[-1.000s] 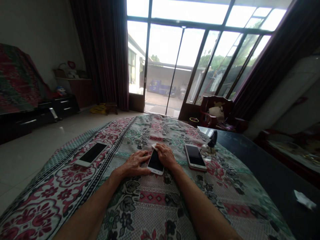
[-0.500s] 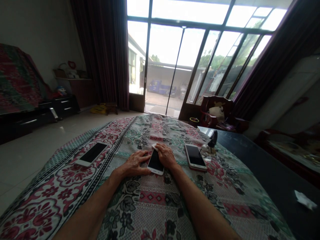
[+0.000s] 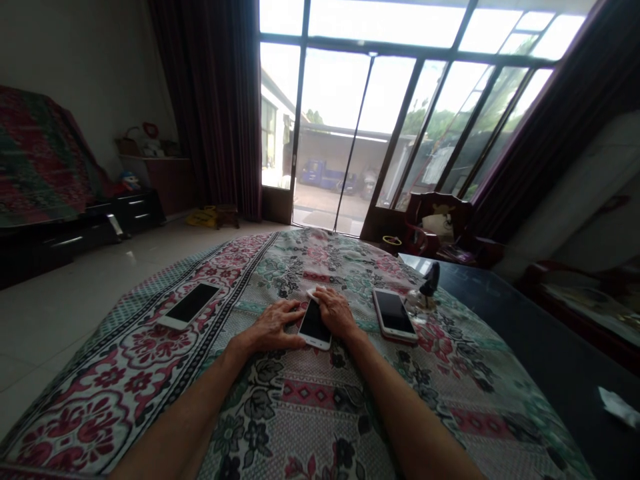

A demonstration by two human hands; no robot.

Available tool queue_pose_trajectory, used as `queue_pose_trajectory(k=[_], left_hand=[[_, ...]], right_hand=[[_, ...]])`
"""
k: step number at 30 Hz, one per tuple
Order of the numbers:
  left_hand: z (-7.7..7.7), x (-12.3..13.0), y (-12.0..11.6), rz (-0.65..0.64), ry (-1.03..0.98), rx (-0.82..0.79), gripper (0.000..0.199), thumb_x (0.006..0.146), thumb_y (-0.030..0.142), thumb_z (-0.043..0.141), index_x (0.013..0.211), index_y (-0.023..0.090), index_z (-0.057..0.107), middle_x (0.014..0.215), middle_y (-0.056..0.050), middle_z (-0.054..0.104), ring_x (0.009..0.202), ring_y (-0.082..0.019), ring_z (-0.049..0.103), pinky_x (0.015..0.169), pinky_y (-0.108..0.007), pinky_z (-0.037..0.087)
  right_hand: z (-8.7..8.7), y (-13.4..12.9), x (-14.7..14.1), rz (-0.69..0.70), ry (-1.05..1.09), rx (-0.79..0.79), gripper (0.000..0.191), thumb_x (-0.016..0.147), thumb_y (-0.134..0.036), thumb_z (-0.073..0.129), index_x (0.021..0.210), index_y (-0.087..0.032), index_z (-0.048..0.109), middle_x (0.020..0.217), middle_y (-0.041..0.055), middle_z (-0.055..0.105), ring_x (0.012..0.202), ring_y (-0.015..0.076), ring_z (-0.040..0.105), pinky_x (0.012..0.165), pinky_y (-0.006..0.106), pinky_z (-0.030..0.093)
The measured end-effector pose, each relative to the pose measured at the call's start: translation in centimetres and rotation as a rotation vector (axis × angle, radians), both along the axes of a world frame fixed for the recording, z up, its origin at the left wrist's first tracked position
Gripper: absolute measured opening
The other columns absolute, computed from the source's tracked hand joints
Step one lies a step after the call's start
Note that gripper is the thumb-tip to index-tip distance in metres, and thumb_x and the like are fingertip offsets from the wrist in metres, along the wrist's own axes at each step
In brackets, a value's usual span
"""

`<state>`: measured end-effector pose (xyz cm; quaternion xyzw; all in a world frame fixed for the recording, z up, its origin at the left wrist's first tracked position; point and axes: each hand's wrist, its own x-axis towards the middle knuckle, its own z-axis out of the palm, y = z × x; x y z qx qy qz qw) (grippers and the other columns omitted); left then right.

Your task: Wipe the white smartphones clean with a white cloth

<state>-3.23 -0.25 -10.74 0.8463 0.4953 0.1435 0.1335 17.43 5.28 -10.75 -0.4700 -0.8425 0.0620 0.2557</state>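
Floral quilt covers the bed, with a white smartphone lying at lower center between the hands. Left hand lies spread, fingertips at the phone's left edge; right hand rests over its top corner, any grip unclear. Two more phones lie nearby: a white one at left, a rose-gold one at right.

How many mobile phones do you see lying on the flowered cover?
3. One phone lies at the left of the flowered cover, one phone lies between the left hand and the right hand, and one phone lies further right.
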Motion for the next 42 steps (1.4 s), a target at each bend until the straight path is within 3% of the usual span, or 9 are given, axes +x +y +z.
queue_pose_trajectory(k=[9,13,16,19,23,30,34,42], left_hand=[[0.2,0.2,-0.3,0.014,-0.008,-0.002,0.077,0.072,0.063,0.066,0.137,0.024,0.049,0.151,-0.007,0.038,0.139,-0.031,0.031,0.114,-0.043,0.023],[-0.2,0.2,-0.2,0.054,-0.02,-0.005,0.083,0.071,0.062,0.067,0.14,0.021,0.045,0.151,-0.01,0.038,0.139,-0.032,0.03,0.115,-0.043,0.022],[-0.3,0.3,-0.2,0.059,-0.016,0.003,0.083,0.072,0.063,0.066,0.14,0.02,0.045,0.15,-0.01,0.039,0.139,-0.031,0.031,0.115,-0.042,0.023],[-0.1,0.4,-0.2,0.035,0.003,0.002,0.082,0.072,0.063,0.065,0.141,0.023,0.045,0.151,-0.008,0.037,0.139,-0.031,0.031,0.114,-0.042,0.024],[0.2,0.4,-0.2,0.021,0.027,0.005,0.077,0.074,0.061,0.065,0.14,0.026,0.047,0.151,-0.007,0.038,0.138,-0.031,0.032,0.113,-0.042,0.025],[0.1,0.2,-0.2,0.013,0.034,0.012,0.074,0.077,0.061,0.063,0.14,0.027,0.046,0.151,-0.007,0.037,0.138,-0.031,0.031,0.114,-0.042,0.024],[0.3,0.3,-0.2,0.017,0.033,0.018,0.073,0.077,0.06,0.063,0.139,0.026,0.048,0.15,-0.007,0.038,0.137,-0.03,0.033,0.114,-0.042,0.024],[-0.1,0.4,-0.1,0.04,0.011,0.041,0.073,0.074,0.059,0.067,0.137,0.027,0.049,0.149,-0.006,0.041,0.137,-0.029,0.035,0.114,-0.042,0.025]], right_hand=[[1.0,-6.3,1.1,0.133,-0.065,-0.065,0.04,0.093,-0.017,0.039,0.128,-0.027,0.057,0.141,0.0014,0.05,0.135,0.0243,0.036,0.11,0.048,0.027],[1.5,-9.6,2.1,0.242,-0.054,-0.053,0.038,0.095,-0.019,0.039,0.128,-0.028,0.056,0.141,-0.0001,0.051,0.135,0.0213,0.036,0.111,0.044,0.028],[1.6,-10.7,2.8,0.298,-0.058,-0.036,0.039,0.095,-0.017,0.038,0.127,-0.028,0.056,0.141,-0.0007,0.051,0.135,0.0185,0.037,0.112,0.04,0.027],[1.4,-9.6,3.3,0.263,-0.073,-0.041,0.039,0.095,-0.017,0.037,0.126,-0.026,0.057,0.14,0.0005,0.052,0.134,0.0196,0.038,0.112,0.042,0.028],[0.9,-5.8,3.3,0.12,-0.072,-0.049,0.04,0.093,-0.017,0.037,0.126,-0.023,0.059,0.141,0.0044,0.05,0.135,0.0221,0.037,0.111,0.044,0.028],[1.3,-0.4,1.3,0.007,-0.068,-0.082,0.041,0.09,-0.013,0.038,0.124,-0.019,0.06,0.139,0.0066,0.052,0.13,0.0208,0.043,0.108,0.037,0.033],[1.3,-0.7,0.4,0.01,-0.1,-0.086,0.044,0.089,-0.012,0.038,0.128,-0.02,0.057,0.141,0.006,0.05,0.133,0.022,0.04,0.11,0.041,0.03],[0.8,-5.9,0.9,0.139,-0.097,-0.05,0.043,0.092,-0.017,0.038,0.132,-0.026,0.053,0.145,0.0015,0.046,0.137,0.0226,0.033,0.111,0.044,0.027]])
